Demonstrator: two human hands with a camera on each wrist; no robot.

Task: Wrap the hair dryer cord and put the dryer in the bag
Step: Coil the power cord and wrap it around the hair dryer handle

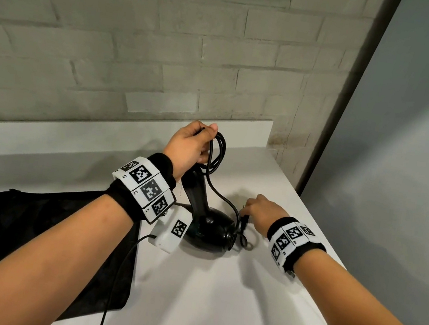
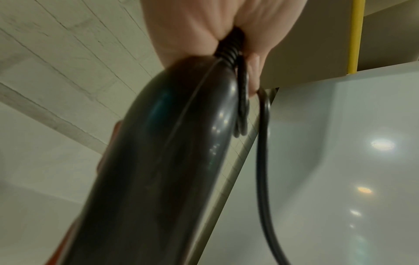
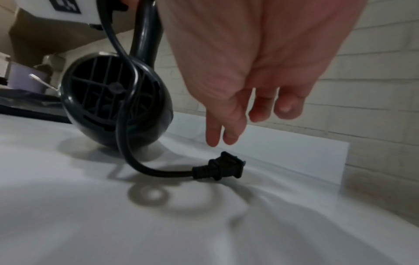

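The black hair dryer (image 1: pixel 210 229) stands on its barrel on the white table (image 1: pixel 212 299), handle (image 2: pixel 170 152) pointing up. My left hand (image 1: pixel 199 142) grips the top of the handle together with gathered loops of the black cord (image 1: pixel 219 151); the loops (image 2: pixel 241 100) hang beside the handle. The free cord (image 3: pixel 127 143) runs down across the dryer's rear grille (image 3: pixel 108 89) to the plug (image 3: pixel 224 166), which lies on the table. My right hand (image 3: pixel 226 138) hovers just above the plug with fingers straight, holding nothing. The black bag (image 1: pixel 49 248) lies flat at the left.
A brick wall (image 1: pixel 144 35) with a low white ledge (image 1: pixel 99 127) closes the back. The table's right edge (image 1: pixel 334 258) runs along a grey panel (image 1: pixel 421 170). Bare tabletop stretches in front of the dryer.
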